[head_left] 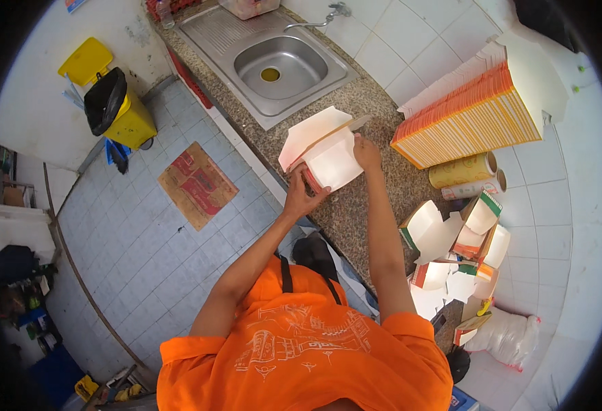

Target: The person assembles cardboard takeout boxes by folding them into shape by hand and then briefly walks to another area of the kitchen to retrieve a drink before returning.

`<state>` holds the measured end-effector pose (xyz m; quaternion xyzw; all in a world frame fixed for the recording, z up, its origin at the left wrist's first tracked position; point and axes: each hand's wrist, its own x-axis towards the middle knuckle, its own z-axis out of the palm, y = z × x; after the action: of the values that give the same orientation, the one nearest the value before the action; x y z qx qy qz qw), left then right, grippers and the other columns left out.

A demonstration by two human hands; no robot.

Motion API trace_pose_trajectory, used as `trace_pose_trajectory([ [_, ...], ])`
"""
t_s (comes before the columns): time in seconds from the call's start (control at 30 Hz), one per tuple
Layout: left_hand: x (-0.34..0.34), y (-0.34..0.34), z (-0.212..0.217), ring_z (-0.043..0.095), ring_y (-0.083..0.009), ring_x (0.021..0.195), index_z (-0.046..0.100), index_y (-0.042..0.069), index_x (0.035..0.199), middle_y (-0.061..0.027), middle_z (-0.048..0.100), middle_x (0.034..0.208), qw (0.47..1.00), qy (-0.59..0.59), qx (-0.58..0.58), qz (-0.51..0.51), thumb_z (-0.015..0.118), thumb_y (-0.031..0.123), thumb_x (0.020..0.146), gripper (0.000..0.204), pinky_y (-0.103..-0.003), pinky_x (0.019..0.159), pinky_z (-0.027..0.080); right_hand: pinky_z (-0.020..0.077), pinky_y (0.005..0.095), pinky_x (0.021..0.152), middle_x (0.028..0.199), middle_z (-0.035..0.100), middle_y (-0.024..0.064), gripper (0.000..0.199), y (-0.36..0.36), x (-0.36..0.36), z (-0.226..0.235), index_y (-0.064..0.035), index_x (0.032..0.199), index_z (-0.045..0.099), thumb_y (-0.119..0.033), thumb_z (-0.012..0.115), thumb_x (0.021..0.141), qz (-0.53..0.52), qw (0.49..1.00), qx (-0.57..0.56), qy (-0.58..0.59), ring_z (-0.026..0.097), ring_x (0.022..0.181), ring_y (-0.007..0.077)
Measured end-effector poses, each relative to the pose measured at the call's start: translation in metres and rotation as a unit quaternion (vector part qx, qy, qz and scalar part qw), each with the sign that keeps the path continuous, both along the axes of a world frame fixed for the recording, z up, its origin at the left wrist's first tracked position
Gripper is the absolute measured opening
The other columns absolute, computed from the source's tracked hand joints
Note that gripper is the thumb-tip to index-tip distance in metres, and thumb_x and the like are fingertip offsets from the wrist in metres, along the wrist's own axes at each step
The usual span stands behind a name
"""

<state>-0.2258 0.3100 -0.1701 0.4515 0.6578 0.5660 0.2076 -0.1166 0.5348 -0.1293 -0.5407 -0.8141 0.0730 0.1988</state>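
The white carton stands open just on the person's side of the sink, near its steel edge, and I think its thin cardboard is the weak point here. If the left hand presses harder than the right hand, a wall could bend away from its crease, or a corner could tear. The wide flap leans toward the sink, so a slip of the fingers could let it spring open that way; if the steel is wet, which I cannot tell, the cardboard might become damp. The left grip is closed on the carton's side farther from the tall stack of flat cartons right of the sink, with the thumb over the edge and the fingers along the outer wall. The right grip holds the opposite wall, its fingers curled, though their tips are hidden from me. Both forearms reach forward toward the sink: the left one slants inward with bent elbow, the right one goes almost straight above the speckled worktop. Whether the carton rests there, I cannot tell.
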Motion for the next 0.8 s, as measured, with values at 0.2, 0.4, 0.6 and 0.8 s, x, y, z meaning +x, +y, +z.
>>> trace_pose_trajectory([
  [0.2, -0.017, -0.004, -0.011, 0.047, -0.0354, 0.128, 0.036, 0.008, 0.143, -0.0201, 0.041, 0.139, 0.998, 0.048, 0.006, -0.03, 0.082, 0.038, 0.079, 0.084, -0.045, 0.102, 0.045, 0.0447, 0.0544, 0.099, 0.118, 0.064, 0.0285, 0.064, 0.006, 0.007, -0.009, -0.0014, 0.119, 0.066, -0.051, 0.029, 0.102, 0.015, 0.98, -0.194, -0.038, 0.06, 0.112, 0.0469],
  [0.4, -0.013, 0.004, 0.005, 0.046, -0.0358, 0.128, 0.038, 0.011, 0.144, -0.0199, 0.04, 0.14, 0.998, 0.021, -0.026, -0.058, 0.081, 0.034, 0.08, 0.081, -0.045, 0.102, 0.046, 0.0449, 0.0539, 0.099, 0.12, 0.065, 0.024, 0.065, 0.001, 0.021, -0.021, -0.0041, 0.12, 0.066, -0.054, 0.029, 0.101, 0.007, 0.981, -0.172, 0.089, 0.06, 0.115, 0.043],
  [0.6, -0.015, 0.002, -0.009, 0.045, -0.0368, 0.13, 0.037, 0.007, 0.144, -0.0214, 0.039, 0.14, 0.998, 0.05, -0.019, -0.028, 0.084, 0.036, 0.077, 0.087, -0.047, 0.102, 0.046, 0.0485, 0.0407, 0.092, 0.104, 0.067, 0.0157, 0.028, -0.034, 0.068, -0.015, -0.0058, 0.121, 0.06, -0.022, 0.052, 0.1, -0.181, 0.915, 0.138, 0.332, 0.064, 0.1, 0.0338],
  [0.8, -0.003, 0.007, 0.003, 0.046, -0.0375, 0.129, 0.036, 0.007, 0.146, -0.0215, 0.041, 0.139, 0.999, 0.025, 0.007, -0.043, 0.082, 0.036, 0.081, 0.085, -0.046, 0.102, 0.046, 0.0493, 0.033, 0.047, 0.076, 0.07, 0.0131, 0.052, -0.126, 0.24, -0.054, -0.0095, 0.134, 0.058, -0.048, 0.042, 0.103, -0.489, 0.653, -0.185, 0.548, 0.063, 0.052, 0.0209],
])
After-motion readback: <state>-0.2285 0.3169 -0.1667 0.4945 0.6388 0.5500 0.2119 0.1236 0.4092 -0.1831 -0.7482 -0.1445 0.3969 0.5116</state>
